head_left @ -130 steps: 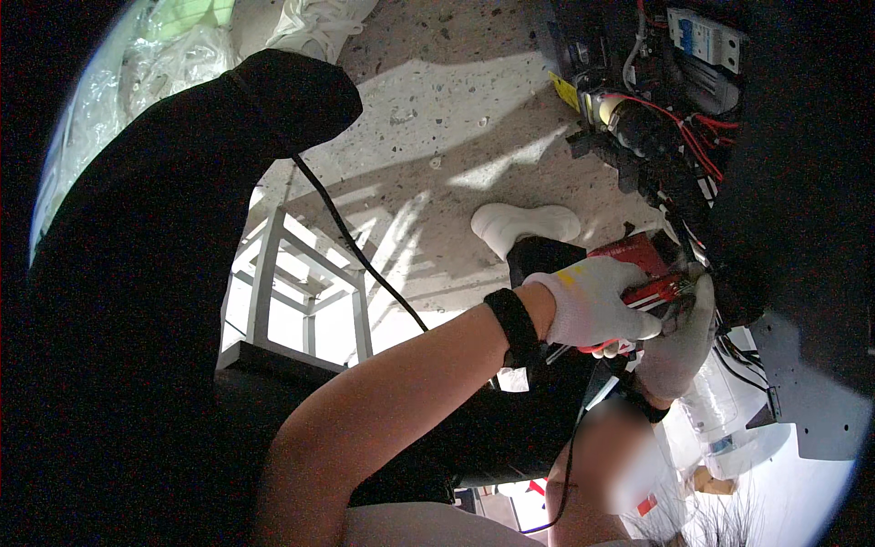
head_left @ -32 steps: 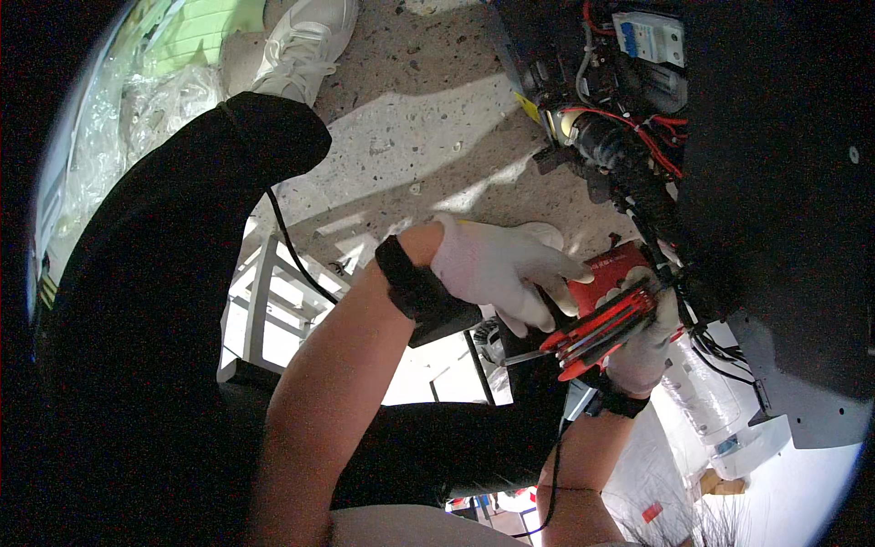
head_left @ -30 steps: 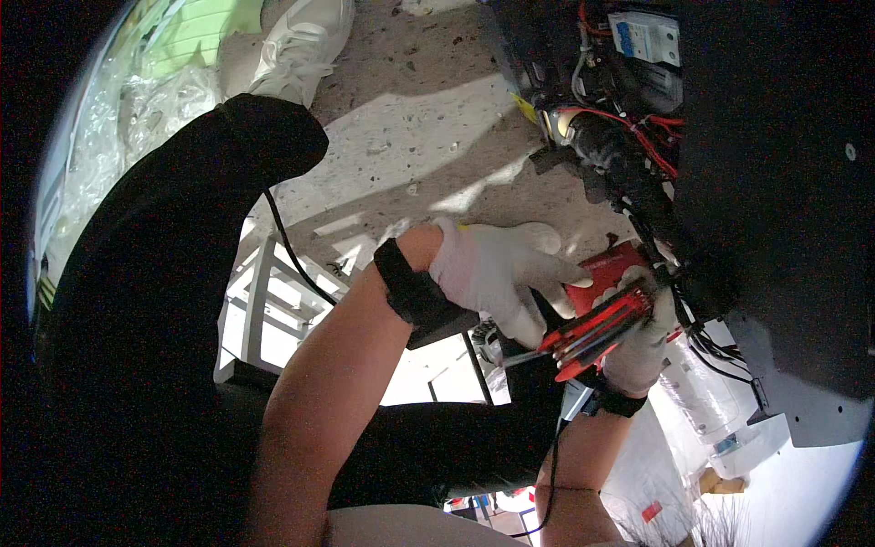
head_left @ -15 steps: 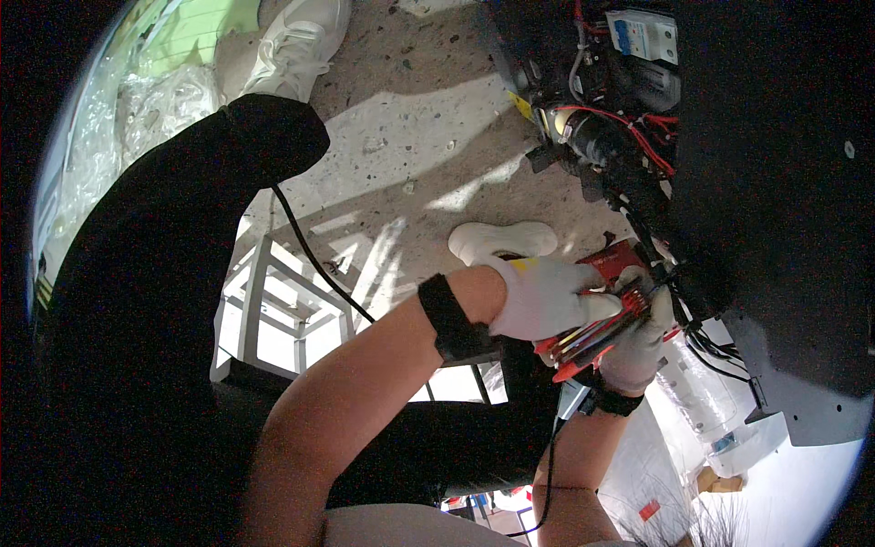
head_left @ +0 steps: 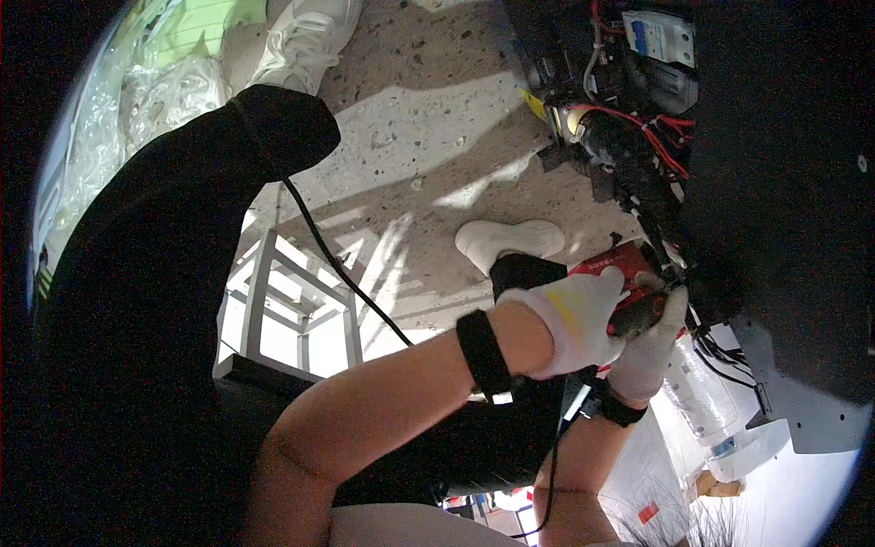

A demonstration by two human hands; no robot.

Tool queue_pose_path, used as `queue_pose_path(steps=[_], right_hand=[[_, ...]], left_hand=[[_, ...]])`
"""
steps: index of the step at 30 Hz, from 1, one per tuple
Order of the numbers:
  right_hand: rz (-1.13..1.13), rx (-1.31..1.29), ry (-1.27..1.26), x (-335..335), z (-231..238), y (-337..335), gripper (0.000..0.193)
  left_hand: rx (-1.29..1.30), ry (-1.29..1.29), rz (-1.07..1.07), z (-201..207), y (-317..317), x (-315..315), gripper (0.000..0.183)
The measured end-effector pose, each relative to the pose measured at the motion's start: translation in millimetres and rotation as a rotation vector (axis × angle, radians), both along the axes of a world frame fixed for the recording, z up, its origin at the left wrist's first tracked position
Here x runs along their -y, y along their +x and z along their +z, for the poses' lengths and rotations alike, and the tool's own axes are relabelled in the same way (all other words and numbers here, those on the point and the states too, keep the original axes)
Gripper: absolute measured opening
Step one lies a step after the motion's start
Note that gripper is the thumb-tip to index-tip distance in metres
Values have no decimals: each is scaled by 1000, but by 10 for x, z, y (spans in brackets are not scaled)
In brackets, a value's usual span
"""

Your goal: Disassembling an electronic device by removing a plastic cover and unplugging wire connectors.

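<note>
Both my hands wear pale work gloves and meet right of centre, beside the dark machine housing. My left hand (head_left: 583, 319) has a yellow patch on its glove and is closed around a red-and-black object (head_left: 640, 312). From the other side my right hand (head_left: 645, 351) grips the same object, its fingers pointing up along it. Gloves cover most of the object, so its exact kind does not show. Just beyond the hands lies a red case or pack (head_left: 603, 264), close to the cables.
The housing (head_left: 784, 228) fills the right side, with a cable bundle (head_left: 652, 191), red wires and a white breaker (head_left: 658, 36) on its edge. A grey metal frame stool (head_left: 260, 301) stands at left. Plastic wrap (head_left: 178, 96) lies at upper left, and a black cable (head_left: 333, 260) crosses the floor.
My left hand has shifted right and turned over the object. The bundle of thin red, yellow and dark pieces that showed between my hands is now mostly covered.
</note>
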State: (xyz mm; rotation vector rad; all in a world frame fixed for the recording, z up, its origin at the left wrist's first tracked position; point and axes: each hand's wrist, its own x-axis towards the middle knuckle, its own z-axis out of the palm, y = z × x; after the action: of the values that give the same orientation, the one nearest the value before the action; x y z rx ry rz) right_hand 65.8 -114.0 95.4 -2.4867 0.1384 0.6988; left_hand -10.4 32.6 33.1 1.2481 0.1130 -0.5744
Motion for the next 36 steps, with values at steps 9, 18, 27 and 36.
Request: queue_pose_path(steps=[9,18,27,36], right_hand=[[-44,-123,266,78,-30,-122,56],[-438,-276,615,-112,-249,-195,64],[935,447,-219,51,-199,-39,42],[510,224,-202,-31,-202,-53,61]], left_hand=[[322,-393,378,-266,-73,138,20],[-203,-700,48,-272,12,-131,43],[136,-212,-179,-595,-171,178,54],[106,-164,-38,-481,-128,126,45]])
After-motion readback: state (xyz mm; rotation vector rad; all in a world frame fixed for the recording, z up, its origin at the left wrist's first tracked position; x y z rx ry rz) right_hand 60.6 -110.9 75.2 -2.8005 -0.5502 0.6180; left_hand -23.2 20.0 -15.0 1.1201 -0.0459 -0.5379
